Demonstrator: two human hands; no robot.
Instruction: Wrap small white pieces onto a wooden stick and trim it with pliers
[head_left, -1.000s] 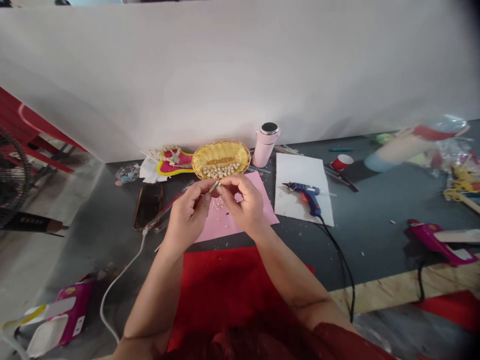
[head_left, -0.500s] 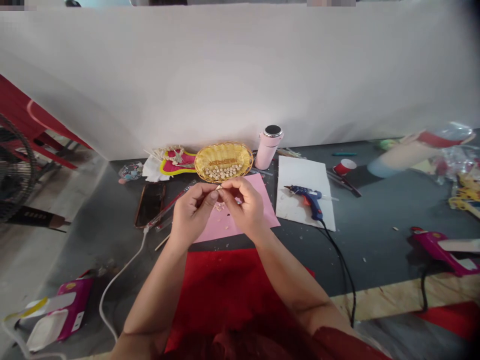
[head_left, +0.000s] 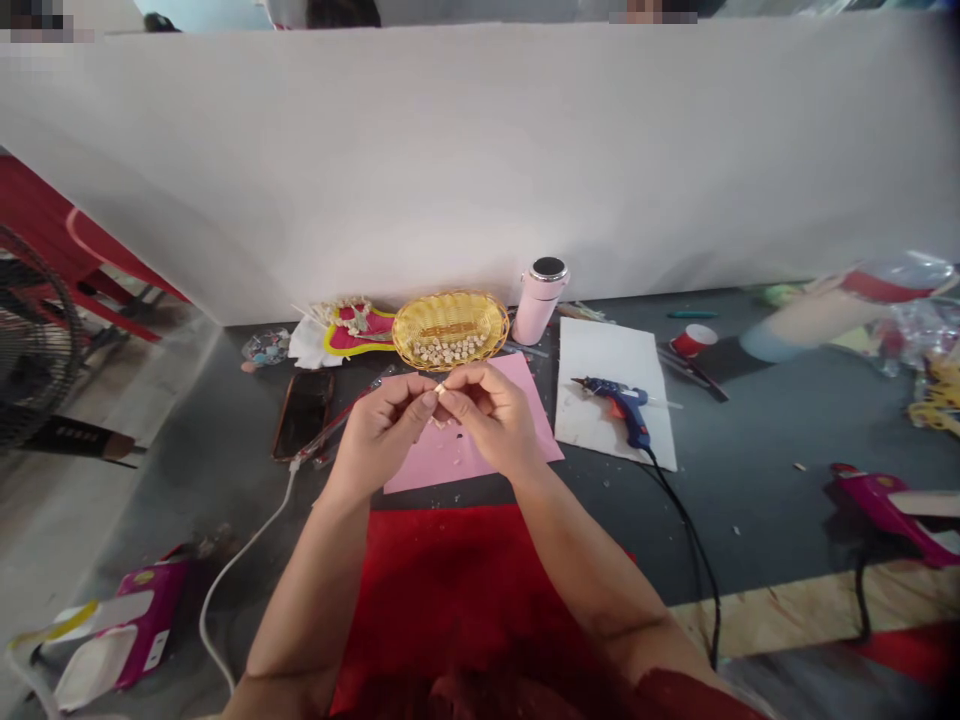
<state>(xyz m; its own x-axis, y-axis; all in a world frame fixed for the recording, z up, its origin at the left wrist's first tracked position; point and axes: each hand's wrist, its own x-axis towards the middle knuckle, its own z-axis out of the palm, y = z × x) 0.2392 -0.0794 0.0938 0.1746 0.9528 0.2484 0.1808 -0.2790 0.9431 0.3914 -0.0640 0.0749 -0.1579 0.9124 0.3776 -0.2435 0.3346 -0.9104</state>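
My left hand (head_left: 382, 432) and my right hand (head_left: 491, 415) meet above a pink paper sheet (head_left: 469, 445), fingertips pinched together on one small pale bead-like piece (head_left: 439, 391). A few similar pale bits lie on the pink sheet under the hands. Just behind them stands a yellow woven basket (head_left: 450, 320) holding several of the same pale pieces.
A pink bottle (head_left: 540, 300) stands right of the basket. A blue glue gun (head_left: 619, 403) lies on white paper (head_left: 611, 375), its black cord running toward me. A dark phone (head_left: 302, 414) lies left. Red felt (head_left: 442, 590) is near me; a red cup (head_left: 694, 340) and magenta glue gun (head_left: 892, 500) sit right.
Both hands stay pinched on the small piece and have drifted slightly nearer to me in the picture; the camera tilted a little. The thin stick seen at the fingertips earlier no longer shows.
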